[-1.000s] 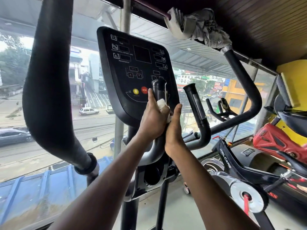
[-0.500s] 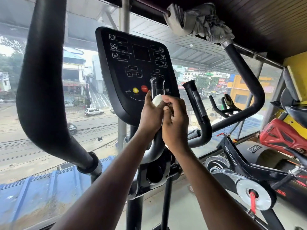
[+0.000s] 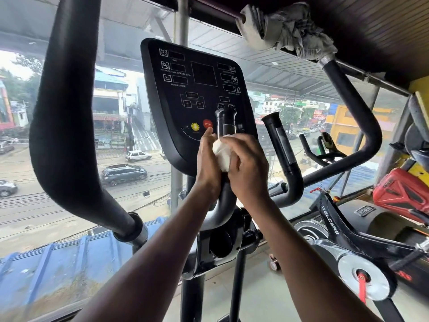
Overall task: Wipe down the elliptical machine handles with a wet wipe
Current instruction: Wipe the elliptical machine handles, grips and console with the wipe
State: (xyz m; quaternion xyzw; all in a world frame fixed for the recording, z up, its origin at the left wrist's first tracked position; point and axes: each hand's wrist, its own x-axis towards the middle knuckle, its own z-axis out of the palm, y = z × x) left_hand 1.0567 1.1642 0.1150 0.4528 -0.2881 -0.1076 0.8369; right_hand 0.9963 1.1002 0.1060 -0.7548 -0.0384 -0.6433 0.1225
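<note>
A white wet wipe point(image 3: 221, 156) is bunched between my two hands against the short left inner handle point(image 3: 225, 123) of the elliptical, just below its metal sensor strip. My left hand point(image 3: 209, 163) wraps the handle from the left and presses the wipe. My right hand point(image 3: 249, 168) curls over the wipe from the right. The matching right inner handle point(image 3: 282, 145) stands bare beside them. The long left swing handle point(image 3: 67, 126) curves down at the left. The long right swing handle point(image 3: 355, 112) has rags wrapped round its top.
The black console point(image 3: 185, 94) with a red stop button sits right behind my hands. A large window behind it looks onto a street. An exercise bike point(image 3: 348, 240) and red equipment point(image 3: 399, 191) stand close on the right. A low dark ceiling hangs above.
My right hand has come up from the side of the handle and closed over the wipe next to my left hand. The wipe now sits between both hands.
</note>
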